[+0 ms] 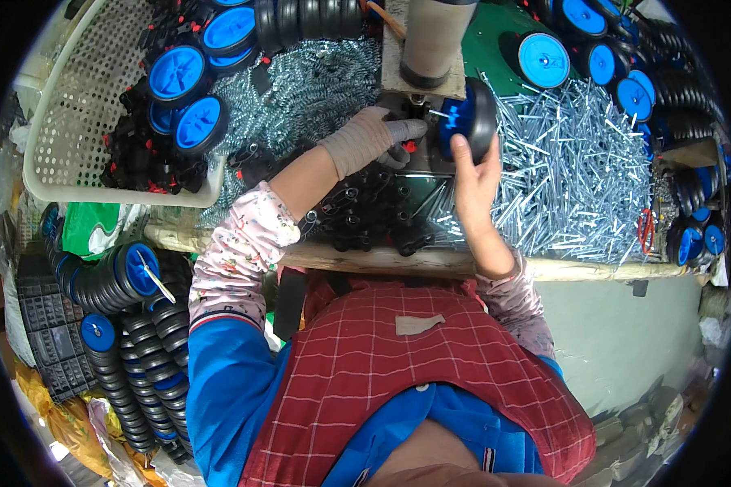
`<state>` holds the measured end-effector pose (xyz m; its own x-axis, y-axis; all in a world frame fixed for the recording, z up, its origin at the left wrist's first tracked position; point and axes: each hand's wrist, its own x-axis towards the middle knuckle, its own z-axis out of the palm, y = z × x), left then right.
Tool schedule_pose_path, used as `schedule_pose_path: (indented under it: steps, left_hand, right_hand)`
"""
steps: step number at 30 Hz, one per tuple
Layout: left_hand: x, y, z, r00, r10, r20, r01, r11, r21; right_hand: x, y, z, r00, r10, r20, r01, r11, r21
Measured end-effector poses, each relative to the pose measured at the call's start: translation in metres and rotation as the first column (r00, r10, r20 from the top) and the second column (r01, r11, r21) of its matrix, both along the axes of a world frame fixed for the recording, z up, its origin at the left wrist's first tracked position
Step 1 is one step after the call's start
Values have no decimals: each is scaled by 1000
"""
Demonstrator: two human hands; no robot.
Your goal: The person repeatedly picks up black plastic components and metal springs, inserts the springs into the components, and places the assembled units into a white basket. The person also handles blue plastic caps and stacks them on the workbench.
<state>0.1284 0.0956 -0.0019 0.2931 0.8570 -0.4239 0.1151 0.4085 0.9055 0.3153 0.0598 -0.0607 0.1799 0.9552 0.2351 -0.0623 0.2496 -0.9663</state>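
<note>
My right hand [477, 180] grips a wheel [481, 122] with a black tyre and blue hub, held on edge beside the press [434, 45]. A thin metal pin sticks out from the hub toward the press. My left hand [374, 140], in a pale glove, is under the press head with its fingers curled around a small black plastic part [409, 147] with a red bit, mostly hidden by the fingers. Several similar black parts [365, 213] lie below this hand. Loose metal pins [577, 174] are heaped right of my right hand.
Small metal springs [321, 81] lie in a heap at the left, beside a white perforated basket [53, 122] of wheels and black parts. More blue-hubbed wheels [544, 60] sit at the far right. Red-handled pliers [645, 230] lie by the pins. Stacked wheels [134, 373] stand lower left.
</note>
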Motion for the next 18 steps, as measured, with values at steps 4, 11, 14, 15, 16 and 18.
schedule_pose_path:
  steps: [4,11,14,15,16,18]
  left_hand:
    - [-19,-12,7,966,-30,-257,91,969,230]
    - [-168,-34,10,450,762,-466,9,518,855]
    - [-242,-47,-5,-115,662,-741,197,746,636]
    - [-263,-51,-19,-210,501,-840,135,865,483]
    - [-268,-54,-27,-323,388,-863,156,922,355]
    - [-279,-54,-43,-411,372,-832,192,928,321]
  right_hand:
    - [-19,-3,7,945,-16,328,-47,982,183]
    - [20,22,7,849,30,528,-101,989,106]
    - [39,38,20,773,1,635,-15,1000,17]
    - [61,62,18,769,-19,639,-77,990,121]
    - [82,84,27,712,46,701,-89,996,25]
    - [123,133,52,721,169,672,-120,986,-118]
